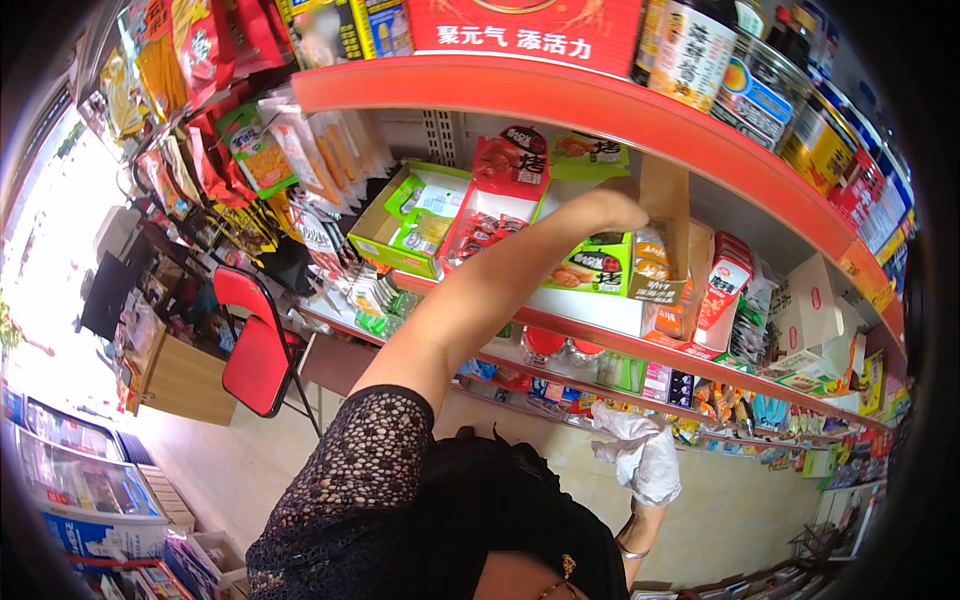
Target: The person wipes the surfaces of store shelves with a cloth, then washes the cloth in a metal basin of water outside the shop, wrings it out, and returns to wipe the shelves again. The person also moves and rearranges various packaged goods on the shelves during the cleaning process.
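Observation:
My left arm reaches across to the middle shelf. My left hand [621, 211] is bent at the wrist over a green snack box [587, 271] and beside a brown cardboard box [664, 225]. Its fingers are hidden, so whether it holds anything cannot be told. To the left of that arm stand a red open box [511, 166] of small red packets and a green-and-yellow open box [401, 255] with a few packets inside. Low on the right, my right hand is wrapped by a crumpled white cloth [643, 457] that it grips; the fingers are covered.
An orange-red shelf edge [525, 84] runs above my left hand, with bottles [690, 56] and cans over it. Bagged snacks [330, 150] hang at left. A red folding chair [259, 360] stands on the tiled floor. Farther right is a white carton [806, 315].

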A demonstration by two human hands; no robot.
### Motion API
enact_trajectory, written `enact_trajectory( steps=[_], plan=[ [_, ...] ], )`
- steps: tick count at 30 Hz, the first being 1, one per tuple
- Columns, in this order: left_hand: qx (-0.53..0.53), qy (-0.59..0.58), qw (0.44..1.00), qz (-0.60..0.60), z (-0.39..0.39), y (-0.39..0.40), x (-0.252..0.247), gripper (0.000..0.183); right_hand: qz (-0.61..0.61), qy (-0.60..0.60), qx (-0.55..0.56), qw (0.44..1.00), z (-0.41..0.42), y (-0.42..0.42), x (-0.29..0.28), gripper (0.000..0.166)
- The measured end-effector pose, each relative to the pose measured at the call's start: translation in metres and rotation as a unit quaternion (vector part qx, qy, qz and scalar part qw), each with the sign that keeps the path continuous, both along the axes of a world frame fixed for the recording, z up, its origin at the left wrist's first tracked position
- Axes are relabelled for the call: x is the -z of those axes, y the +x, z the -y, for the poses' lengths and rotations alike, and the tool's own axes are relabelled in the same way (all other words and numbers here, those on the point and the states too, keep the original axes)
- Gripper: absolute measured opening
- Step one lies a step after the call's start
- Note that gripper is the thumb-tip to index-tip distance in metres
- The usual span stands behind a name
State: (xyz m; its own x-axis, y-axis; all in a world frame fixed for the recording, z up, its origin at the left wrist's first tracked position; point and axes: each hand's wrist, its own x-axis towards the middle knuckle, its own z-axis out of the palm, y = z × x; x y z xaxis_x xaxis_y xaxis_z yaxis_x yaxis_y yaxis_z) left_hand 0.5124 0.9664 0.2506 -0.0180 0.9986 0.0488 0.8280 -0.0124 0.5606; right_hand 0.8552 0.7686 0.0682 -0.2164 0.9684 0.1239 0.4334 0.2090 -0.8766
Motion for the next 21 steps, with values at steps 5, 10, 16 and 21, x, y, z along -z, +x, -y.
enact_trajectory(
  steps=[5,10,16,21],
  plan=[
    [0.005,0.016,0.998,0.067,0.018,-0.016,-0.026,0.041,0.040,0.051,0.014,0.998,0.001,-0.006,-0.020,0.036],
    [0.122,0.055,0.984,0.119,0.027,-0.048,-0.031,0.027,0.094,0.200,-0.009,0.975,-0.005,-0.032,-0.071,0.033],
    [-0.011,-0.124,0.891,0.437,0.104,-0.065,-0.083,0.026,0.202,0.354,-0.164,0.898,-0.062,-0.122,-0.117,0.030],
    [0.005,-0.062,0.922,0.382,0.130,-0.084,-0.083,0.034,0.310,0.280,-0.281,0.864,-0.114,-0.191,-0.139,0.027]
  ],
)
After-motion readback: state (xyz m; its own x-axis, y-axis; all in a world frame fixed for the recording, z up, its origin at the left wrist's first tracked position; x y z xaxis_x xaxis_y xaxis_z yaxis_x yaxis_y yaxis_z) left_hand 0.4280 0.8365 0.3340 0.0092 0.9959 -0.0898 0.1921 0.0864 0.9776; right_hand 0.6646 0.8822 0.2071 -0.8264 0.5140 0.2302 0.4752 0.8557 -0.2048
